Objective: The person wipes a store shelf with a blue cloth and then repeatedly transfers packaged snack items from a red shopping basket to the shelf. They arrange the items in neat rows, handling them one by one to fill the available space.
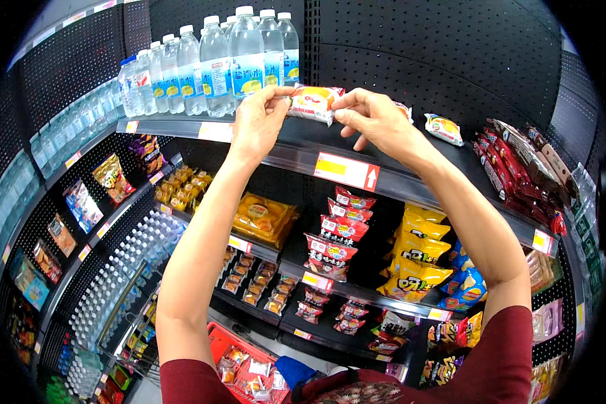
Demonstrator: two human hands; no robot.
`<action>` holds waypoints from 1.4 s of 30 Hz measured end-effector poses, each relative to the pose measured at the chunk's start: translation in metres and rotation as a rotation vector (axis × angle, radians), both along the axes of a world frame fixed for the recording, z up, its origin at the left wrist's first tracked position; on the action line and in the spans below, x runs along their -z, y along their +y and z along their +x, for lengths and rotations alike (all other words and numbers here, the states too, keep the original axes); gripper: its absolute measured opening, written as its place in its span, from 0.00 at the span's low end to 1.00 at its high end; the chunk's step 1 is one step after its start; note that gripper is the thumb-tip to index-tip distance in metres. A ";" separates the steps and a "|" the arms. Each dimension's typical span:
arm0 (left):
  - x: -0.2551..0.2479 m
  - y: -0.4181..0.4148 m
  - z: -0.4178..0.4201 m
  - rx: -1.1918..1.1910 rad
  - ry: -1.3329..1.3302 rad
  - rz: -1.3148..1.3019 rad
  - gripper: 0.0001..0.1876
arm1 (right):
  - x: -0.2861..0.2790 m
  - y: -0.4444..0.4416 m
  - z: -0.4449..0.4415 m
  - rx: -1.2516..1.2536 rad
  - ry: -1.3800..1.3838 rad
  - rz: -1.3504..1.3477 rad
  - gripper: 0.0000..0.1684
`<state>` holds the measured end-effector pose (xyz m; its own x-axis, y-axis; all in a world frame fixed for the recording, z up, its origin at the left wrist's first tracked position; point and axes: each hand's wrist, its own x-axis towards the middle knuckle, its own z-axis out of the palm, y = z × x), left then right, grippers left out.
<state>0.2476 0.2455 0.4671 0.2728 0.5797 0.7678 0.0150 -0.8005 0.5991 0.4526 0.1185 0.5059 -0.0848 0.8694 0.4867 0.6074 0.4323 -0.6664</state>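
Note:
A small wrapped snack cake (pixel 314 102) in a white, orange and red packet is held between my two hands over the top shelf (pixel 293 146). My left hand (pixel 262 121) pinches its left end between thumb and fingers. At the right end, the thumb and forefinger of my right hand (pixel 376 118) grip the packet's edge. Behind my right hand, another packet (pixel 404 110) is partly hidden. A similar packet (pixel 443 129) lies farther right on the same shelf. Left of the held packet stand clear bottles (pixel 246 55) with blue and yellow labels.
Red and brown packets (pixel 515 161) are piled at the shelf's right end. Lower shelves hold yellow snack bags (pixel 416 275) and red bags (pixel 331 252). Below me a red basket (pixel 219 336) contains small packets. A metal cart (pixel 131 328) stands at lower left.

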 end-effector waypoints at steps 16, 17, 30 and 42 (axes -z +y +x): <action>0.006 0.018 0.014 -0.304 0.274 0.144 0.15 | 0.015 0.027 0.008 0.085 -0.067 -0.097 0.21; 0.006 0.019 0.013 -0.308 0.272 0.150 0.15 | 0.012 0.027 0.005 0.102 -0.095 -0.127 0.20; 0.027 -0.074 -0.037 -0.488 -0.034 0.543 0.09 | 0.003 -0.046 -0.030 0.194 -0.347 0.495 0.15; 0.607 -0.255 -0.254 -0.771 -0.133 -0.919 0.09 | 0.348 -0.167 -0.084 -0.241 -0.241 -0.521 0.13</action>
<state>-0.0064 -0.0091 -0.1402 -0.4352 0.9001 -0.0211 0.1964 0.1177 0.9734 0.3690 -0.0490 0.1575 -0.3629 0.9303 -0.0535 0.6928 0.2309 -0.6832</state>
